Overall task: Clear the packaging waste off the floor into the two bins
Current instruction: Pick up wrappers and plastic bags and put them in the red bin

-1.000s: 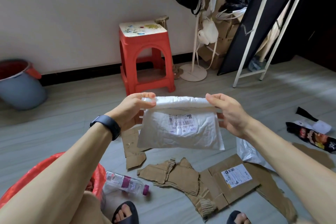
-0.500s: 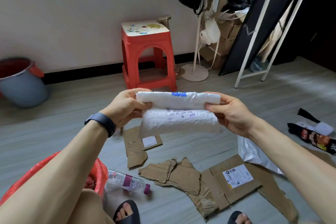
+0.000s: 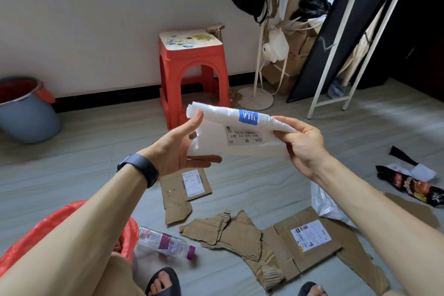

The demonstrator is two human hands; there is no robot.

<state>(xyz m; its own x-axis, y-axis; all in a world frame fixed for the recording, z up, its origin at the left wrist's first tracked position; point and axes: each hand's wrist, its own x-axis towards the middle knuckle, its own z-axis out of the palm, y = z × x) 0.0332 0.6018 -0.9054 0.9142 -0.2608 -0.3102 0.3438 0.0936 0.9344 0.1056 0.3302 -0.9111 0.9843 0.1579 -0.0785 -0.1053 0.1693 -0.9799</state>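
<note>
A white plastic mailer bag point(image 3: 237, 133), folded into a thick band with a label facing me, is held in the air in front of me. My right hand point(image 3: 300, 144) pinches its right end. My left hand point(image 3: 179, 149) supports its left end, thumb on top and fingers spread flat beneath. A red-lined bin point(image 3: 55, 228) sits at the lower left under my left arm. A blue bucket with a red liner point(image 3: 26, 113) stands at the far left by the wall.
On the floor lie torn cardboard pieces point(image 3: 230, 235), a labelled cardboard flap point(image 3: 185, 185), a plastic bottle point(image 3: 165, 244), a white bag point(image 3: 326, 204) and a dark snack wrapper point(image 3: 413, 185). A red stool point(image 3: 192, 72) and a white rack point(image 3: 336, 55) stand by the wall.
The mailer has been folded over again into a tighter band and tilted. My left hand has loosened from a pinch to a flat support under its end.
</note>
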